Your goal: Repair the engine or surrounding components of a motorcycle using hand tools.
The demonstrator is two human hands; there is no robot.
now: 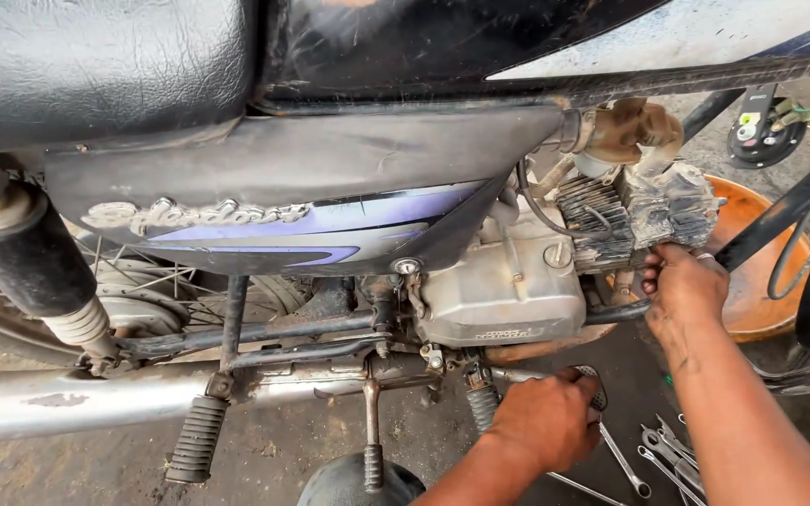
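Note:
A motorcycle stands side-on, with its grey engine case (503, 295) and finned cylinder (625, 215) at centre right. My left hand (543, 417) is low under the engine, its fingers closed over a metal lever with a cross-hatched pad (594, 377), which looks like the brake pedal. Beside it is the ribbed front footrest (482, 405). My right hand (684, 286), a ring on one finger, reaches under the cylinder. Its fingers curl around a dark pipe (616, 312) there. What the fingertips touch is hidden.
An orange basin (752, 314) sits on the ground behind the engine. Several wrenches (658, 454) lie on the floor at lower right. The silver silencer (67, 403), rear footrest (197, 439), kick lever (371, 440), rear shock (35, 267) and black frame tubes (789, 206) crowd the space.

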